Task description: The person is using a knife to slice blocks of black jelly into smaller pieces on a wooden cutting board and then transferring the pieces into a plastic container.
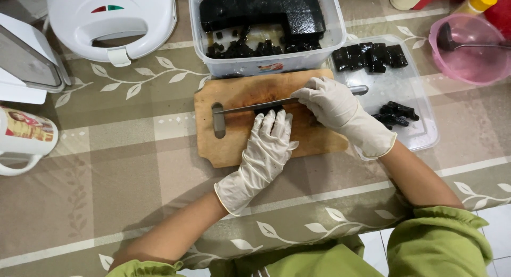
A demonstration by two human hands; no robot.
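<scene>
Black jelly piece (264,111) is pinned on wooden board (255,120) by flat left hand (266,149) | knife (255,105) is gripped by right hand (332,104) | fingertips could be nicked if blade slips on slippery jelly

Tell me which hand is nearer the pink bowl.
Right. The right hand grips the knife on the cutting board, on the side toward the pink bowl; the left hand lies farther away, pressing the board.
</scene>
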